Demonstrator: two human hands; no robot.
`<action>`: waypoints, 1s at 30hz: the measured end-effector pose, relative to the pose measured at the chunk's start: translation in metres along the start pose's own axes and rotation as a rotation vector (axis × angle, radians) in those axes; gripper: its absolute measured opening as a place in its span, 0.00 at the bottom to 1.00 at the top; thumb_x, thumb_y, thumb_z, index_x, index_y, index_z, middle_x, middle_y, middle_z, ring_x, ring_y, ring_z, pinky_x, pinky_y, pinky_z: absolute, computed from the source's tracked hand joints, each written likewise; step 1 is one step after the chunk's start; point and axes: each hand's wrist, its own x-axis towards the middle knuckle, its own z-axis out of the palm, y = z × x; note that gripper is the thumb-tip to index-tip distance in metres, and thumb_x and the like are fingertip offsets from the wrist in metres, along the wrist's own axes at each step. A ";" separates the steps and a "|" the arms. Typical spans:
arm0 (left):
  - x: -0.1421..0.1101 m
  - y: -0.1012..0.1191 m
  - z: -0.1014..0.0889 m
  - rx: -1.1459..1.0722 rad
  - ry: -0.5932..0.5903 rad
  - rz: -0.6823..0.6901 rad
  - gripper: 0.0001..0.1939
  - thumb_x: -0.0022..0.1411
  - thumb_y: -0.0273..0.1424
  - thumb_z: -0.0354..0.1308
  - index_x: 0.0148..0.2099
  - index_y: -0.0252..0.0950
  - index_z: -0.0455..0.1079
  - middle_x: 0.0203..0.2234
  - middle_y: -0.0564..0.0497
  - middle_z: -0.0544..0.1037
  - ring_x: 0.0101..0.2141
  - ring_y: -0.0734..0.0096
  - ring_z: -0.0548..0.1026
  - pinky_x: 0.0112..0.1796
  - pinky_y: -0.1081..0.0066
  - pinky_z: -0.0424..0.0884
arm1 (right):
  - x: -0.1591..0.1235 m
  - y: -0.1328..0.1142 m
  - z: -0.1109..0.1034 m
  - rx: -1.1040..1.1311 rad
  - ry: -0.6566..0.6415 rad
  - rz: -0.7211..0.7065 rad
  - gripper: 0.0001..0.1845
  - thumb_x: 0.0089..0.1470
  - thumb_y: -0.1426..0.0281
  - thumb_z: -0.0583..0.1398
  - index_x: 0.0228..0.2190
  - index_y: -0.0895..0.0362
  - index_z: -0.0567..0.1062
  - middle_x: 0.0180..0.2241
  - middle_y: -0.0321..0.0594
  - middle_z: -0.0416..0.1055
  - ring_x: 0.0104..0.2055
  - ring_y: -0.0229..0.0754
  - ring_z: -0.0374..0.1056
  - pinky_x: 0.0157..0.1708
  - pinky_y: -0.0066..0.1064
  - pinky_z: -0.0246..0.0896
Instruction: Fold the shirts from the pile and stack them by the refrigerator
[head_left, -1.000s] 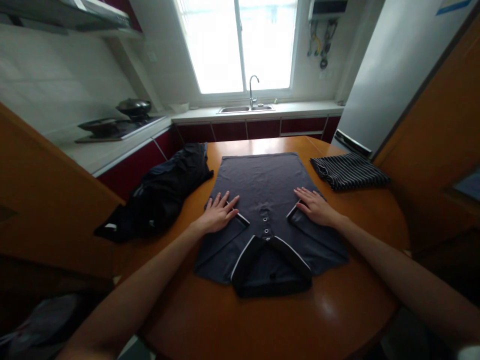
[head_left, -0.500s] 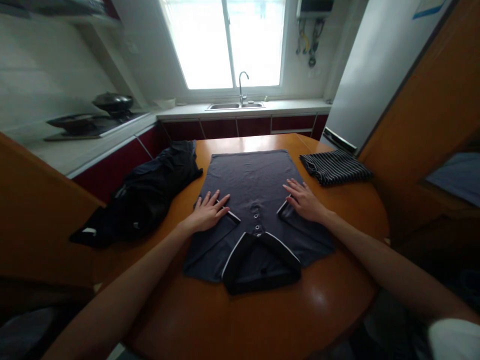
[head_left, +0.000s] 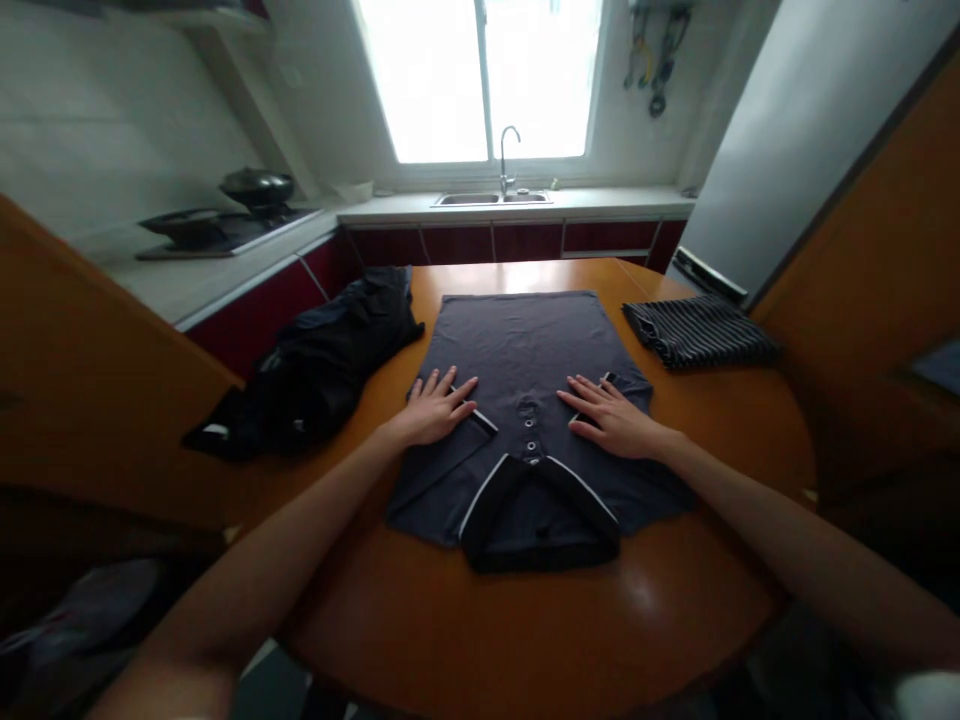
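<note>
A dark grey polo shirt (head_left: 525,340) lies spread flat with its black, white-edged collar (head_left: 544,555) toward me. Both short sleeves are turned inward over the front, beside the buttons. My left hand (head_left: 435,410) rests flat on the left sleeve, fingers spread, partly covering its white-striped cuff. On the other side, my right hand (head_left: 611,415) lies open on the right sleeve and hides much of that cuff. Neither hand grips the cloth.
The shirt is on an orange-brown wooden table (head_left: 540,640) with a rounded edge. A heap of black clothes (head_left: 322,375) lies at the left. A folded striped cloth (head_left: 701,330) is at the right. Beyond are a sink (head_left: 491,199) and a stove (head_left: 225,235).
My right hand has slid slightly inward and down over the right sleeve. My left hand stays on the left sleeve. The whole view has shifted a little.
</note>
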 end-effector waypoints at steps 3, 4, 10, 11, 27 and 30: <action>-0.002 0.003 0.000 -0.021 -0.027 0.000 0.33 0.71 0.55 0.36 0.74 0.53 0.44 0.73 0.47 0.40 0.70 0.35 0.40 0.62 0.37 0.41 | -0.001 0.007 0.007 -0.001 0.013 -0.002 0.33 0.67 0.52 0.49 0.68 0.46 0.56 0.71 0.43 0.45 0.73 0.53 0.40 0.69 0.55 0.34; -0.003 0.003 -0.001 -0.029 -0.034 -0.003 0.34 0.71 0.55 0.36 0.74 0.53 0.44 0.73 0.47 0.40 0.70 0.36 0.39 0.63 0.37 0.41 | -0.001 0.008 0.009 -0.003 0.012 -0.006 0.33 0.67 0.52 0.49 0.68 0.45 0.55 0.71 0.42 0.44 0.73 0.53 0.40 0.69 0.55 0.35; -0.008 0.010 -0.007 -0.005 0.045 0.040 0.33 0.73 0.52 0.38 0.74 0.47 0.49 0.73 0.45 0.39 0.70 0.40 0.33 0.63 0.35 0.36 | 0.002 0.009 0.008 -0.001 0.059 0.017 0.29 0.69 0.57 0.45 0.67 0.46 0.58 0.71 0.41 0.48 0.73 0.51 0.40 0.68 0.58 0.37; -0.009 0.012 -0.008 0.005 0.083 0.058 0.33 0.73 0.51 0.38 0.74 0.45 0.50 0.73 0.45 0.39 0.71 0.42 0.33 0.64 0.37 0.36 | 0.002 0.009 0.006 -0.001 0.081 0.026 0.29 0.68 0.57 0.46 0.67 0.46 0.58 0.71 0.41 0.49 0.73 0.52 0.41 0.68 0.58 0.37; 0.003 0.017 0.005 -0.029 0.057 0.105 0.32 0.72 0.52 0.37 0.73 0.49 0.49 0.73 0.47 0.46 0.71 0.43 0.39 0.63 0.36 0.40 | 0.005 0.007 -0.004 0.015 0.045 0.038 0.33 0.65 0.51 0.52 0.66 0.50 0.62 0.70 0.47 0.50 0.73 0.54 0.42 0.68 0.58 0.36; 0.004 0.017 0.005 -0.025 0.048 0.104 0.32 0.73 0.51 0.37 0.74 0.48 0.49 0.73 0.45 0.45 0.71 0.43 0.39 0.63 0.37 0.40 | 0.005 0.006 -0.006 0.048 0.072 0.023 0.32 0.65 0.52 0.53 0.65 0.49 0.63 0.70 0.46 0.51 0.73 0.54 0.43 0.68 0.59 0.37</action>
